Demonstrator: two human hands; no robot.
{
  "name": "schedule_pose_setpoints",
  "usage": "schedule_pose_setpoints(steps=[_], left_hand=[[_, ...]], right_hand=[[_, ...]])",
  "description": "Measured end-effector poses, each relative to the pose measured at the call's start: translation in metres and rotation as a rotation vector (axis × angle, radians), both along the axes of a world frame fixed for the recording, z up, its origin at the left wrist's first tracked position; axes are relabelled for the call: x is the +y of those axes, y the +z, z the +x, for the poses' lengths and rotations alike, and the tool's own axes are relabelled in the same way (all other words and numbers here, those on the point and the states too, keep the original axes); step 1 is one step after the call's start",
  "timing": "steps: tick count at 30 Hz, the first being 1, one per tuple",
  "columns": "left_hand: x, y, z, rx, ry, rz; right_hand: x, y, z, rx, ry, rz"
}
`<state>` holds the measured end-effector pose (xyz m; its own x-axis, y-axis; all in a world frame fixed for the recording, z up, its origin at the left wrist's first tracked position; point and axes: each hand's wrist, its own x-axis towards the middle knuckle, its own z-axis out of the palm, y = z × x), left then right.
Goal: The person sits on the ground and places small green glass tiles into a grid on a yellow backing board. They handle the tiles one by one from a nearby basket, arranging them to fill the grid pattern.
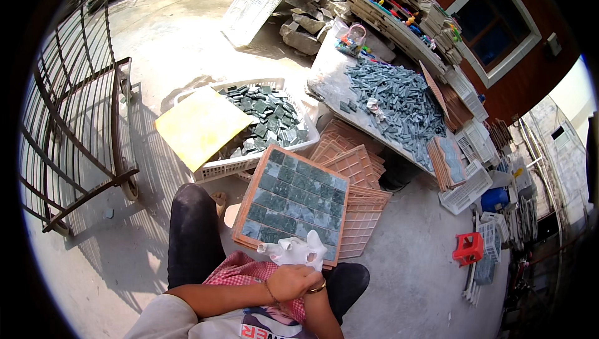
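My bare left hand (292,281) comes across from the left, its fingers closed on the cuff of a white work glove (288,253). The glove covers my right hand (304,258), so how its fingers lie inside is hidden; a dark gap or hole shows in the fabric. A gold bangle (317,287) circles my right wrist. Just beyond the glove, an orange tile tray (239,227) rests tilted by my knees, filled with rows of green-grey stone tiles (296,192). The glove overlaps the tray's near edge. Pink checked cloth (240,270) lies on my lap.
A white plastic basket (306,145) holds loose dark tiles, partly covered by a yellow board (203,127). Grid-backed orange trays (355,167) pile up behind my tray. Narrow stone strips (399,99) heap on a low table (334,77). A metal rack (81,133) stands left, a red stool (468,248) right.
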<state>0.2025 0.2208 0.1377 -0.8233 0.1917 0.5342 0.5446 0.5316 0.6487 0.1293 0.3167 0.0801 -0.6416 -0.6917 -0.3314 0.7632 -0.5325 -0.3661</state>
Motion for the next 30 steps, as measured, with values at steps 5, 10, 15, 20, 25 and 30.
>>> schedule_pose_setpoints(steps=[5,10,15,20,25,30], left_hand=[[-0.026,0.002,-0.009,-0.135,0.127,0.108],[-0.069,-0.004,-0.038,-0.483,0.135,0.363],[-0.065,-0.035,-0.041,-0.71,-0.117,0.75],[-0.058,-0.032,-0.037,-0.406,0.295,0.561],[-0.061,-0.023,-0.034,-0.498,0.218,0.607],[-0.055,-0.048,-0.032,-0.605,-0.028,0.714]], right_hand=[[0.015,0.021,-0.001,0.075,0.067,-0.069],[0.002,0.051,0.013,-0.012,0.095,-0.02],[0.003,0.04,0.013,0.048,0.173,-0.022],[0.003,0.042,0.01,0.001,0.076,0.07],[0.006,0.038,0.03,0.178,0.033,-0.033],[0.027,-0.004,0.031,0.067,0.282,-0.151]])
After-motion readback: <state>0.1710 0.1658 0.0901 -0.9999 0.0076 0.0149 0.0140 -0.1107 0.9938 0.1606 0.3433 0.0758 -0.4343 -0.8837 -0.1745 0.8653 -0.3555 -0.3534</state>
